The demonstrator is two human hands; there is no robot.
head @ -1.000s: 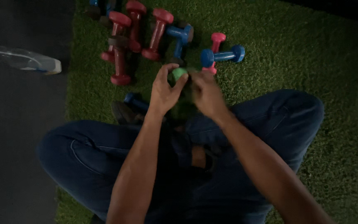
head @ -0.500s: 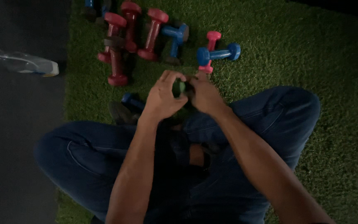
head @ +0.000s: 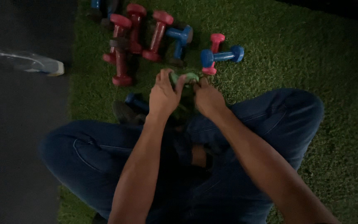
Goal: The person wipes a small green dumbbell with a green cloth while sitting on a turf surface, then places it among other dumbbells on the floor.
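I sit cross-legged in blue jeans on green artificial turf (head: 295, 45). My left hand (head: 163, 94) and my right hand (head: 207, 98) meet in front of my knees, both gripping a small green dumbbell (head: 184, 77). Only its top shows between my fingers. Just beyond the hands lie a blue dumbbell (head: 222, 56) and a pink dumbbell (head: 214, 49). Further left several red dumbbells (head: 123, 49) and another blue dumbbell (head: 180, 40) lie in a loose group.
A clear plastic bottle with a blue cap (head: 23, 61) lies on the dark floor (head: 17, 137) at the left. A blue dumbbell (head: 135, 101) rests by my left knee. Turf spreads to the right.
My hands have stayed together on the green dumbbell and shifted only slightly, with the fingers working around it. The view has moved a little.
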